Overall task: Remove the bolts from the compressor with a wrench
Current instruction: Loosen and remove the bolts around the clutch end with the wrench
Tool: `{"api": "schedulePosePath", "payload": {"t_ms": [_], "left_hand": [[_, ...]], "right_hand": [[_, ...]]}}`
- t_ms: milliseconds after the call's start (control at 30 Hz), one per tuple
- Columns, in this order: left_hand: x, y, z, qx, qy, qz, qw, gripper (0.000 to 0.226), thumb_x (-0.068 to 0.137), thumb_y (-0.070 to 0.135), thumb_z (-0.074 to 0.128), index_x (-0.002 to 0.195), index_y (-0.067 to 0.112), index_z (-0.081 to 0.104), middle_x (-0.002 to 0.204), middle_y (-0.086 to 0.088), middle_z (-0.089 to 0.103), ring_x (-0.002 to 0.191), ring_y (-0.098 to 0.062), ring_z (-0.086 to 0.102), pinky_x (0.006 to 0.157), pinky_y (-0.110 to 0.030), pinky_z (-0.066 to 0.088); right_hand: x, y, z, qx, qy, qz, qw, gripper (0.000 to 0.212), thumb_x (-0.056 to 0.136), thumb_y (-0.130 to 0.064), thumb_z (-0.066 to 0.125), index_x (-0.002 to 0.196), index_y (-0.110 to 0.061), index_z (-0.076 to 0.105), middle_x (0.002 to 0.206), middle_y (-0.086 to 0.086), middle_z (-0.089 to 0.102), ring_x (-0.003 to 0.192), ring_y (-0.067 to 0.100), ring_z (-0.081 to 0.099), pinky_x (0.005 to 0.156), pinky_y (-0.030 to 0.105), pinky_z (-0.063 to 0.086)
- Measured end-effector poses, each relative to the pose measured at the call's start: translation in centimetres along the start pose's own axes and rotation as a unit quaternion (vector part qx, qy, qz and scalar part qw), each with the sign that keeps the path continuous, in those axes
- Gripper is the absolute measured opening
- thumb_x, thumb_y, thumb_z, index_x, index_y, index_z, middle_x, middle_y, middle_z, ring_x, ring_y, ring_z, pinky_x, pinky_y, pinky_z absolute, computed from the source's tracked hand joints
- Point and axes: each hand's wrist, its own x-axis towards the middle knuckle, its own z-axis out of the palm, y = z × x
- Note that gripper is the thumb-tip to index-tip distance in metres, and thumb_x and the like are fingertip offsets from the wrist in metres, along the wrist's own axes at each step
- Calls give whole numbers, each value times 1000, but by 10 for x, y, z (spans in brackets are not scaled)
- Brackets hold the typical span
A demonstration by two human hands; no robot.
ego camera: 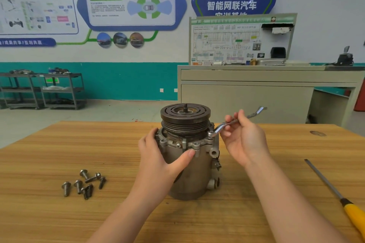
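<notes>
A grey metal compressor (194,173) stands upright on the wooden table (59,154), its dark pulley (185,116) on top. My left hand (158,156) grips the left side of its body, thumb across the front flange. My right hand (242,138) pinches the shaft of a silver ring wrench (234,121). The wrench's ring end sits over a bolt (211,133) on the right of the flange. Several loose bolts (85,183) lie in a cluster on the table to the left.
A screwdriver (339,197) with a yellow handle lies on the table at the right edge. Behind the table stand a beige cabinet (256,94) with a wiring board and dark shelf carts (43,90) at the back left.
</notes>
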Motion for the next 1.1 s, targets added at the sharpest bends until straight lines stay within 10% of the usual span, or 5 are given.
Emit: {"api": "schedulePosePath", "payload": {"t_ms": [200,367,533,1100], "left_hand": [[1,-1,-2,10,-7,1,1000,122,50,79,57,151,24,15,142,10,23,100,17,25,84,-1,23],[-1,0,-1,10,-10,-6,1000,120,52,77,58,151,27,14,144,10,23,108,9,27,99,-15,25],[0,-1,-2,18,-7,1,1000,120,51,78,58,151,26,16,140,11,24,104,13,27,90,-3,25],[-1,-1,0,18,-3,-5,1000,123,50,78,57,151,24,15,143,8,24,110,9,28,98,-15,25]], "right_hand": [[-28,-6,6,-73,-56,-281,955,18,106,-23,33,94,-15,43,74,5,71,62,18,66,58,27,54],[-48,5,8,-347,-101,-530,767,9,101,-45,40,94,-44,46,75,-7,65,55,11,58,53,23,47],[-48,19,2,-420,-134,-621,648,23,104,-36,38,98,-16,47,78,3,60,60,13,56,61,23,49],[-49,31,1,-433,-124,-632,630,25,106,-33,32,96,-14,46,72,10,58,62,16,53,57,27,44]]}}
